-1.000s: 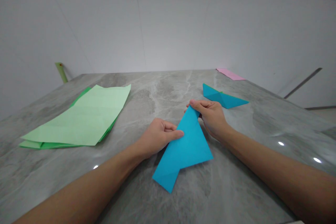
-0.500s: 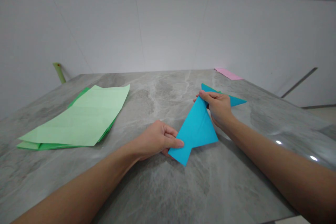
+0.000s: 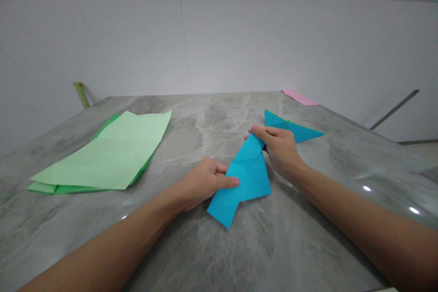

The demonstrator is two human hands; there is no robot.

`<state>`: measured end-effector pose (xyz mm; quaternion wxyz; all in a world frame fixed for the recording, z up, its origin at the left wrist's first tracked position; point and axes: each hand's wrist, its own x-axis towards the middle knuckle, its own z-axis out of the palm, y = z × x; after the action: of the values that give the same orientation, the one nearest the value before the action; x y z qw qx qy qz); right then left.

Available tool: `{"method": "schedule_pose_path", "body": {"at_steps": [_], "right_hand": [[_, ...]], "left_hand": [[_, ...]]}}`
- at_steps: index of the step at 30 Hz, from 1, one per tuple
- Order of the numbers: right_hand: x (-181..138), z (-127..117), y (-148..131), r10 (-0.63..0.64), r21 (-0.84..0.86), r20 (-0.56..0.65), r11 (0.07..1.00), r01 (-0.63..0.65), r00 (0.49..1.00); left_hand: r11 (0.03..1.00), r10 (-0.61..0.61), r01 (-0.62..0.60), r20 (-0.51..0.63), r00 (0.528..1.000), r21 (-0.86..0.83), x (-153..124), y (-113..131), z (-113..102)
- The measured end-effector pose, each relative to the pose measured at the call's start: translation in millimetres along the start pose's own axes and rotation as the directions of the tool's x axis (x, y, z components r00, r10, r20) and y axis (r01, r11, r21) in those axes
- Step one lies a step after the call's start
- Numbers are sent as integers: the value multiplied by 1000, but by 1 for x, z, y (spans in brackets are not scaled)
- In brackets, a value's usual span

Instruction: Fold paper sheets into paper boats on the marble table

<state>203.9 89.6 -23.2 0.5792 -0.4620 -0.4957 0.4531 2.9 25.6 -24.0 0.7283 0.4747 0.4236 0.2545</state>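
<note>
A folded blue paper [image 3: 244, 178], triangular with a small tail at its near end, is held just above the grey marble table [image 3: 219, 246]. My left hand [image 3: 205, 182] pinches its left edge with thumb and fingers closed. My right hand [image 3: 278, 148] pinches its pointed far tip. Both hands grip the same sheet.
A second folded blue paper shape [image 3: 294, 130] lies just beyond my right hand. A stack of green sheets [image 3: 109, 153] lies at the left. A pink sheet [image 3: 301, 97] rests at the far right corner. A green strip [image 3: 81, 94] leans against the wall at the far left.
The blue paper first moved away from me and rose, then came back a little toward me and left. Both hands kept their grip throughout.
</note>
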Motion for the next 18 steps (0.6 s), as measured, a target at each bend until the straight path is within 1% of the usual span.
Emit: {"method": "schedule_pose_path", "body": {"at_steps": [3,5,7,8,9,10,11,12,13,15,16,17,18], "right_hand": [[-10,8,-7,83,106,110,990,-95,990],[-14,10,-10,107,161,187,977,-138,977],[-16,10,-10,100,158,281,976,-149,954],[-16,9,-9,81,125,334,984,-129,939],[-18,8,-9,52,71,386,994,-86,921],[-19,7,-8,9,2,437,1000,-11,900],[-20,6,-8,-47,-75,490,993,96,870],[-22,6,-8,-108,-147,546,964,222,831],[-23,5,-9,-163,-203,602,916,347,782],[-25,4,-10,-233,-244,703,808,536,672],[-25,3,-10,-253,-239,736,771,591,628],[-25,3,-11,-264,-233,752,751,618,604],[-25,3,-11,-270,-230,755,745,626,598]], "left_hand": [[999,22,-24,-60,998,-29,2,0,2],[998,39,-47,-133,990,-53,3,2,3],[996,51,-65,-215,975,-62,4,3,4],[995,55,-74,-249,967,-67,4,3,4],[993,59,-84,-278,959,-78,5,4,3],[991,63,-94,-299,952,-93,6,4,3],[987,71,-112,-314,947,-116,6,4,2],[981,84,-136,-321,943,-142,7,4,2],[973,102,-161,-316,943,-167,7,5,1],[950,137,-211,-300,944,-231,7,8,1],[935,139,-223,-293,946,-276,7,9,0],[919,127,-219,-280,952,-327,6,11,0],[904,107,-203,-261,959,-375,6,12,0]]}}
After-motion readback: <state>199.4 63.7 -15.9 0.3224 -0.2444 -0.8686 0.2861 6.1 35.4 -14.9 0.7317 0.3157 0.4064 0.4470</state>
